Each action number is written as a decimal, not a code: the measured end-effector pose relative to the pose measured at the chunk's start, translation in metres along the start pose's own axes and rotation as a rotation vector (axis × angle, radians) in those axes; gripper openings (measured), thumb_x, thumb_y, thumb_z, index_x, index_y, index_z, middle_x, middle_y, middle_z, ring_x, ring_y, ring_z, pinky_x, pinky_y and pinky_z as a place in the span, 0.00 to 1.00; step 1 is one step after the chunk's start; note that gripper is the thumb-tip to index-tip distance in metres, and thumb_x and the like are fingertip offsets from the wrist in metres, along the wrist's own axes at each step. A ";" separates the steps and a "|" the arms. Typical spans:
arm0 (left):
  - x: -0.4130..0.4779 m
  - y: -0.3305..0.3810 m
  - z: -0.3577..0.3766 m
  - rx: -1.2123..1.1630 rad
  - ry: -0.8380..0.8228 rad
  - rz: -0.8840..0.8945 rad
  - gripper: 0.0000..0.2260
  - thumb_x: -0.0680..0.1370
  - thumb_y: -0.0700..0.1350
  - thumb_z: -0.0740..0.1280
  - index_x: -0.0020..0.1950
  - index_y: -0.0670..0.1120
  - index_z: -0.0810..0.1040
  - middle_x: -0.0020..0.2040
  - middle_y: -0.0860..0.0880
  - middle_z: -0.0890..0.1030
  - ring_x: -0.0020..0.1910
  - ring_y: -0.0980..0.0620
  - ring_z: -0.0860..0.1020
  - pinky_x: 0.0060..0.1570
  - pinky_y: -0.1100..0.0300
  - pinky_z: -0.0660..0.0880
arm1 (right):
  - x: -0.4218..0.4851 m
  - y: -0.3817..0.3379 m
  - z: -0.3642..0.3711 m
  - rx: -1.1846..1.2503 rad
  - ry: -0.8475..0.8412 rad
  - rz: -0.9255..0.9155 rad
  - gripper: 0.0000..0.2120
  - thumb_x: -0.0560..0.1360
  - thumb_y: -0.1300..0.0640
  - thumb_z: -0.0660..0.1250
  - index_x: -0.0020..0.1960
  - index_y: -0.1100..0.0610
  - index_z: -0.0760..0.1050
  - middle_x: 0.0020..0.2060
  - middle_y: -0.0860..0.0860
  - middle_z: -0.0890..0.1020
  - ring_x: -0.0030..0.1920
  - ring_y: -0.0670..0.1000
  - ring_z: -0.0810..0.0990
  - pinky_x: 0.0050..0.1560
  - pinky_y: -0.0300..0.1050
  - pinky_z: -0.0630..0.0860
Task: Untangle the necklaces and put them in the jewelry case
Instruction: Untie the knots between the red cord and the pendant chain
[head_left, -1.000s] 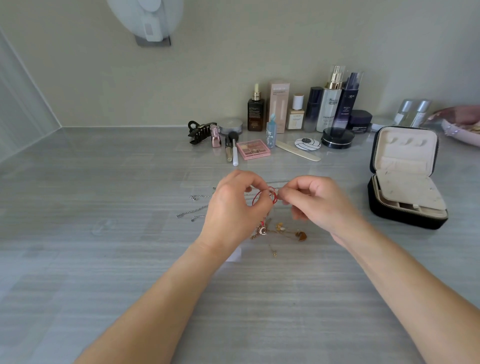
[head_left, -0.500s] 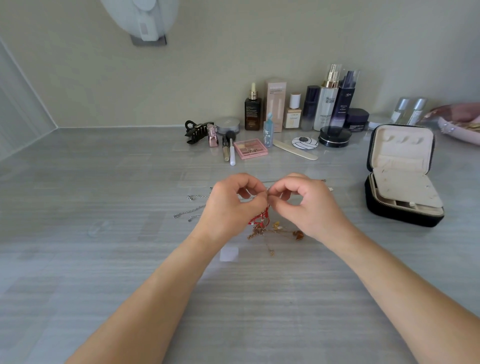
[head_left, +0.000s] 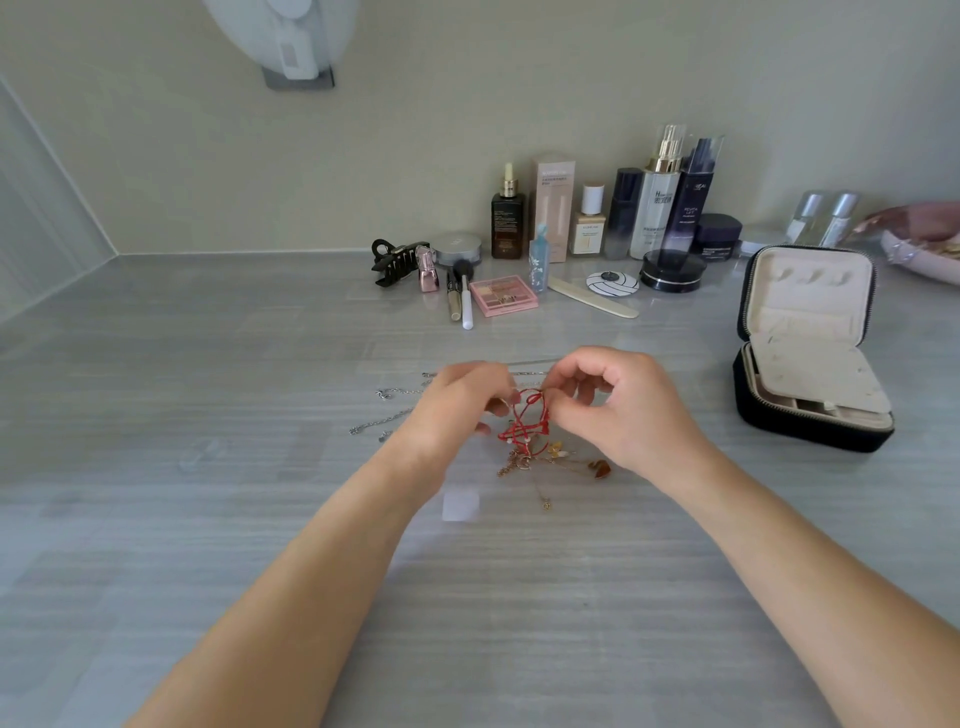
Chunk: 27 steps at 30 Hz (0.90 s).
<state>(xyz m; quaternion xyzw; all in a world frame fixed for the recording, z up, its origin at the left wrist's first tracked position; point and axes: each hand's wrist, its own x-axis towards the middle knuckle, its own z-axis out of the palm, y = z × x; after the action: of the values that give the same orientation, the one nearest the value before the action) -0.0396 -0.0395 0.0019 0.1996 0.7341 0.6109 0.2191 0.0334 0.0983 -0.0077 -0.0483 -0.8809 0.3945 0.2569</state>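
The left hand (head_left: 457, 410) and right hand (head_left: 618, 410) pinch a tangled red cord necklace (head_left: 524, 426) above the broad grey tabletop (head_left: 208, 519); the open black zip jewelry case (head_left: 810, 431) stands well right.

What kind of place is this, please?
Most likely a home vanity or dressing counter: skincare bottles stand at the back, an eyeshadow palette and a hair claw lie near them, and an open jewelry case sits at the right.

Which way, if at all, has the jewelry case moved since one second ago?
No. The jewelry case has not moved: it stands open at the same spot, just right of the round black jar, as before.
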 end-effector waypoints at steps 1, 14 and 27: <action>-0.001 0.000 0.000 -0.055 -0.031 -0.036 0.07 0.62 0.47 0.60 0.33 0.45 0.74 0.35 0.50 0.76 0.40 0.51 0.73 0.42 0.57 0.68 | -0.001 -0.001 0.001 -0.010 -0.003 -0.001 0.13 0.66 0.61 0.71 0.31 0.44 0.74 0.29 0.43 0.78 0.31 0.47 0.74 0.37 0.42 0.72; 0.004 0.000 -0.014 -0.276 -0.103 -0.075 0.20 0.78 0.48 0.61 0.25 0.51 0.70 0.33 0.54 0.76 0.35 0.56 0.74 0.41 0.58 0.67 | 0.000 -0.001 -0.002 0.026 -0.015 0.023 0.11 0.67 0.62 0.70 0.32 0.47 0.76 0.29 0.44 0.79 0.31 0.44 0.73 0.35 0.33 0.70; -0.001 -0.006 0.005 0.157 -0.010 0.203 0.01 0.75 0.45 0.68 0.44 0.51 0.77 0.40 0.54 0.80 0.36 0.62 0.77 0.37 0.71 0.73 | 0.002 -0.006 -0.005 0.253 -0.051 0.259 0.07 0.71 0.62 0.68 0.35 0.54 0.80 0.38 0.63 0.83 0.37 0.50 0.75 0.43 0.43 0.73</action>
<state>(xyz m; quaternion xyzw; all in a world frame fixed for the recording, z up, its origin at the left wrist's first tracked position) -0.0359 -0.0374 -0.0048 0.2924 0.7547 0.5695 0.1432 0.0347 0.0982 0.0001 -0.1188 -0.8169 0.5331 0.1856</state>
